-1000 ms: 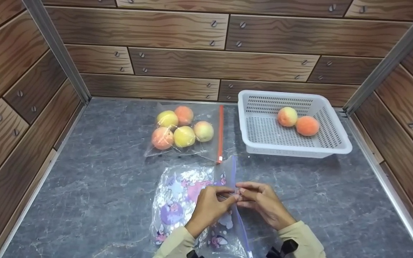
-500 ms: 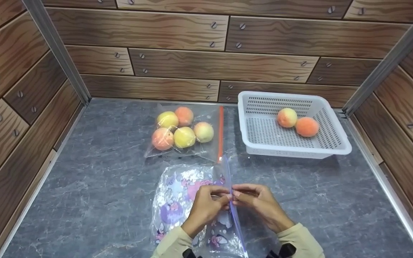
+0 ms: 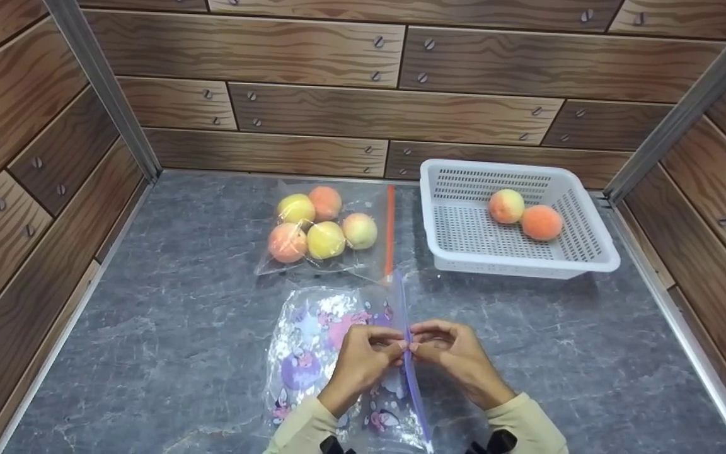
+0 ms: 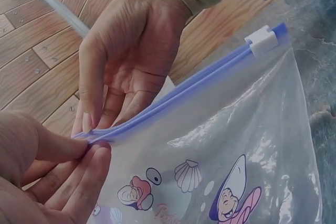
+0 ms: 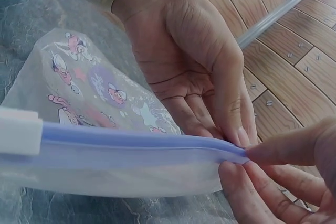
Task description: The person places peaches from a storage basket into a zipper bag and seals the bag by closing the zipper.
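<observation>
Both hands are working at one spot on the printed zip bag [image 3: 328, 353]: the left hand [image 3: 358, 366] is pinching the purple zipper strip [image 3: 408, 366] from the bag's side with thumb and fingertips, and the right hand [image 3: 457, 356] is pinching the same strip from the opposite side, so the fingertips are nearly meeting across it. From the left wrist view the right hand's fingers [image 4: 113, 106] are lying behind the strip while the left thumb is pressing on its near face. The white slider [image 4: 261, 39] is sitting at the strip's end nearest the person.

That bag is lying on the grey marbled tabletop [image 3: 167, 328] close to the person, in the middle of the near edge. Its long zipper edge is running away from the person, towards the back wall, tilting slightly left at the far end, and the bag's body is spreading out to the left of it.

Beyond it, a clear bag with a red zipper [image 3: 325, 230] is holding five peaches and is lying with its zipper parallel to the purple one. A white perforated basket [image 3: 583, 261] is standing to the right of that bag, with two peaches [image 3: 524, 214] touching each other inside. Wood-plank panels with screw heads [image 3: 312, 113] are enclosing the table on three sides, with metal posts in the corners.
</observation>
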`<state>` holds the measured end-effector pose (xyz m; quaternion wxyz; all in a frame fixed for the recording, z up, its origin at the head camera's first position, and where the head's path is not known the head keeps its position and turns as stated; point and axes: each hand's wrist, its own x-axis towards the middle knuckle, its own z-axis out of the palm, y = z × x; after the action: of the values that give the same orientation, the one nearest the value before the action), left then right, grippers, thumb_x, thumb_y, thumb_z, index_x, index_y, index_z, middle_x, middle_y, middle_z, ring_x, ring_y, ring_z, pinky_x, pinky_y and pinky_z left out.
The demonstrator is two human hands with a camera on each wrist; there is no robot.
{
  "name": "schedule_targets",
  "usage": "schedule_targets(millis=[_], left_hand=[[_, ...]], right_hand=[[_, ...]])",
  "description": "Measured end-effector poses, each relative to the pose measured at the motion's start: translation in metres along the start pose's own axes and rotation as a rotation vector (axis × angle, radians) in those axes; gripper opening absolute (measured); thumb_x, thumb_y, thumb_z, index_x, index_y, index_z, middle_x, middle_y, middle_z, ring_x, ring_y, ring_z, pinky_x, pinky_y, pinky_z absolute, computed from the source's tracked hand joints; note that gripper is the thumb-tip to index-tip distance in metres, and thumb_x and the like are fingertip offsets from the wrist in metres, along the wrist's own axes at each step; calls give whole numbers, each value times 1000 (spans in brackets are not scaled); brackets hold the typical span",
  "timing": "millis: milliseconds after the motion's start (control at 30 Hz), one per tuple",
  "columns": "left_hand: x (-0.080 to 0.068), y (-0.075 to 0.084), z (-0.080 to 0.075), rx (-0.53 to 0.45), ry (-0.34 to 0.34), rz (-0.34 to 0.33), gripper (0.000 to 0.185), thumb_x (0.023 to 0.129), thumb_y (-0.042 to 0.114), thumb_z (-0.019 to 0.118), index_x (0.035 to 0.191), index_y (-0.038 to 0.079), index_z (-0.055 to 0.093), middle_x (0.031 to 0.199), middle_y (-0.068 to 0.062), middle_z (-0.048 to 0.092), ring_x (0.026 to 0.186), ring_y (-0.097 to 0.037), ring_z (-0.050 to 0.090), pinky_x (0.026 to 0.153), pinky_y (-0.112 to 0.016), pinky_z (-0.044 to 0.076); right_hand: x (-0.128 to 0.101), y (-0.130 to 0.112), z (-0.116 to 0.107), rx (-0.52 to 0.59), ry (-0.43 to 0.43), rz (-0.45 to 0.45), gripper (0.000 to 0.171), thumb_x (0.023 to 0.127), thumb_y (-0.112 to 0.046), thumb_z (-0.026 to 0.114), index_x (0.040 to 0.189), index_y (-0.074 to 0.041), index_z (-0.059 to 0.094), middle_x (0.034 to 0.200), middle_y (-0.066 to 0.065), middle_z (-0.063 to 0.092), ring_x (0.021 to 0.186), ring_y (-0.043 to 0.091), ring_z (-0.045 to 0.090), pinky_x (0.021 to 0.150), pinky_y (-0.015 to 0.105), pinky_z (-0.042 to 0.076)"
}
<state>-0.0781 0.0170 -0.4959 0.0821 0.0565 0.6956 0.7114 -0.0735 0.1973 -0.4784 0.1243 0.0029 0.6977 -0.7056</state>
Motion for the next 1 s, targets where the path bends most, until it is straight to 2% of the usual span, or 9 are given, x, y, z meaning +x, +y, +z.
schedule_targets(millis=[167, 333, 400, 500, 633, 800, 900, 1000], left_hand=[[0, 0, -1, 67, 2, 36, 14, 84, -3, 73, 98, -6, 76, 83, -12, 74, 71, -19, 72, 63, -26, 61], [0, 1, 1, 74, -9, 40, 11, 86, -1, 71, 95, -6, 74, 80, -11, 73, 67, -19, 70, 59, -29, 61], [0, 1, 1, 97, -21, 39, 9, 88, 2, 71, 94, -5, 72, 77, -9, 71, 62, -21, 69, 55, -30, 60], [-1, 3, 1, 182, -47, 31, 8, 91, 9, 71, 90, 0, 71, 72, -4, 70, 56, -18, 67, 50, -26, 57], [-1, 4, -2, 318, -65, 27, 5, 86, 9, 70, 82, 7, 68, 66, 3, 67, 52, -7, 61, 47, -20, 49], [-1, 4, -6, 360, -64, 12, 6, 79, 7, 71, 78, 11, 67, 63, 6, 66, 51, -4, 59, 47, -20, 48], [-1, 5, -8, 368, -75, 18, 7, 82, 9, 72, 78, 11, 66, 65, 6, 66, 52, -5, 59, 47, -21, 49], [-1, 6, -12, 416, -90, 57, 13, 88, 14, 71, 78, 12, 64, 67, 8, 63, 54, -4, 57, 50, -22, 49]], right_hand=[[1, -1, 2, -41, 56, 21, 32, 85, 7, 68, 114, 17, 62, 90, 11, 71, 83, 16, 68, 77, 30, 61], [4, -2, 5, -60, 97, 54, 31, 86, 5, 66, 114, 18, 62, 89, 11, 71, 82, 16, 68, 78, 31, 61], [4, -1, 4, -54, 99, 60, 31, 87, 5, 66, 115, 19, 61, 90, 11, 71, 83, 16, 68, 79, 32, 61], [5, 0, 3, -34, 95, 62, 30, 88, 4, 66, 114, 19, 62, 89, 9, 71, 83, 15, 68, 79, 31, 61], [5, 3, 2, -2, 71, 66, 28, 89, 3, 67, 112, 18, 62, 89, 9, 71, 83, 15, 69, 78, 30, 61], [6, 4, 1, -11, 51, 58, 25, 91, 1, 67, 109, 16, 62, 90, 11, 71, 82, 17, 69, 76, 32, 61], [6, 4, 1, -67, 56, 35, 22, 92, 0, 65, 107, 15, 61, 89, 10, 69, 80, 18, 67, 73, 32, 61], [5, 4, 0, -114, 72, 13, 17, 93, 1, 64, 104, 14, 60, 86, 9, 67, 76, 17, 65, 68, 31, 61]])
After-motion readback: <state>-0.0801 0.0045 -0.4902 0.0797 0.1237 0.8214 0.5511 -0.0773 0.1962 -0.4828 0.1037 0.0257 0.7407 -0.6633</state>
